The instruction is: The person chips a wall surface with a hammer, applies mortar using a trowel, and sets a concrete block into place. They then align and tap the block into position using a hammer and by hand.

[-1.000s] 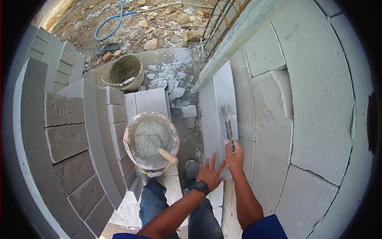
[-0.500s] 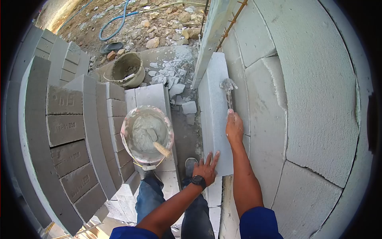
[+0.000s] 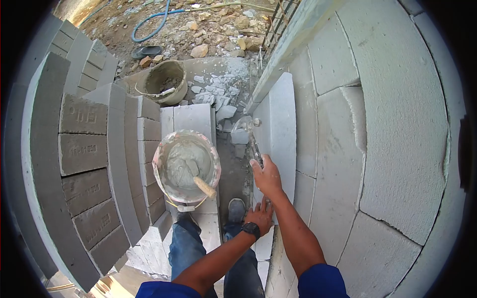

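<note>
My right hand [image 3: 268, 176] is wrapped round the handle of a claw hammer [image 3: 253, 141], whose head is held over the left side of a long pale concrete block [image 3: 283, 124]. The block lies lengthwise against the wall on my right. My left hand [image 3: 260, 216], with a watch on its wrist, rests with fingers stretched on the block's near end; my right forearm partly hides its fingertips. To the left stands a bucket [image 3: 155, 166] of wet grey mortar, with a wooden-handled trowel [image 3: 203, 186] sticking out of it.
Stacked blocks [image 3: 83, 151] rise on the left, and a block wall [image 3: 397, 124] curves along the right. A second bucket [image 3: 174, 92] stands ahead beside broken block pieces [image 3: 218, 94]. Farther off are a blue hose [image 3: 149, 37], rubble and a dark shoe [image 3: 147, 51]. An upright board [image 3: 293, 54] stands at the block's far end.
The hammer in my right hand has swung left, from above the block's top to beyond its left edge. My left hand stays at the near end. The view has shifted slightly.
</note>
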Demonstrator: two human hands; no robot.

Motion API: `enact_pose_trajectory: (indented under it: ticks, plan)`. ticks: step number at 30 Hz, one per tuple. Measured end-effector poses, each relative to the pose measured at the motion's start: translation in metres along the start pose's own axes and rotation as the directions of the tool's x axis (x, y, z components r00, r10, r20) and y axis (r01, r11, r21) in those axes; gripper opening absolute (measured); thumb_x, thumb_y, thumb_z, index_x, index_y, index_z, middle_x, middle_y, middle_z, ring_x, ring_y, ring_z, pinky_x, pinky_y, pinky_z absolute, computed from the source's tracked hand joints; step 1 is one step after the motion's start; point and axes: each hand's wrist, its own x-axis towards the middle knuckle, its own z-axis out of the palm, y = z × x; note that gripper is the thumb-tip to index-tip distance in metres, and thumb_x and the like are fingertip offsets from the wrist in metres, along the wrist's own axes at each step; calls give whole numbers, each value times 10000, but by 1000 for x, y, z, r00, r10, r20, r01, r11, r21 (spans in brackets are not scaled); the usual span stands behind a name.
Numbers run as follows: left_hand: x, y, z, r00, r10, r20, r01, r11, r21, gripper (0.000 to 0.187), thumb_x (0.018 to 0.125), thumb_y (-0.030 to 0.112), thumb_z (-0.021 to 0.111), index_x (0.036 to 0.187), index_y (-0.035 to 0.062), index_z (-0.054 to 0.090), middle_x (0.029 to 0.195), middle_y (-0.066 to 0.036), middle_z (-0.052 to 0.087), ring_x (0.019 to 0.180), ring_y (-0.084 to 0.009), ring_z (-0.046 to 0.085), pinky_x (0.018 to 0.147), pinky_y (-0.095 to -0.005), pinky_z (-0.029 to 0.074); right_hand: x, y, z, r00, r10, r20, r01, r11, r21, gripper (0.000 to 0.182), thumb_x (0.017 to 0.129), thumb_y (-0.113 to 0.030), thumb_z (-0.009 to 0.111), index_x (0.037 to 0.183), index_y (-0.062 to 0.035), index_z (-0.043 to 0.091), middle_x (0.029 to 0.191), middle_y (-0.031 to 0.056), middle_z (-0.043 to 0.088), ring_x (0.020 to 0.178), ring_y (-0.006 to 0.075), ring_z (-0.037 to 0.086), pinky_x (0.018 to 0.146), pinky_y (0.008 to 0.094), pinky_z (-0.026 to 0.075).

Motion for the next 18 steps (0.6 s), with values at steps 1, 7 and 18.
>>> enact_pose_trajectory:
  ticks: [1,7,18]
  plan:
    - [1,-1,5,999,6,-31,-7,1000,-14,723,919,279,680,1558,122,379,1654,-238,271,1394,-413,487,1020,-584,487,15,4,13,998,41,55,-38,998,-54,421,1013,-367,583,1127,38,602,961,305,695,967,498,671,853,550,505]
    - [2,0,13,1000,12,-7,-12,997,-70,562,943,298,610,1466,108,537,1592,-222,381,1377,-377,498,982,-552,507,88,5,67,973,185,140,-151,963,-224,380,989,-328,578,1122,27,611,1130,310,691,1090,464,669,938,535,514]
    - [3,-11,34,993,29,-117,-54,974,-218,565,973,440,556,1447,134,554,1433,-134,587,1327,-309,542,928,-537,519,113,-2,73,958,256,130,-200,920,-336,322,985,-237,600,1215,-15,633,1173,219,724,1127,409,685,958,501,538]
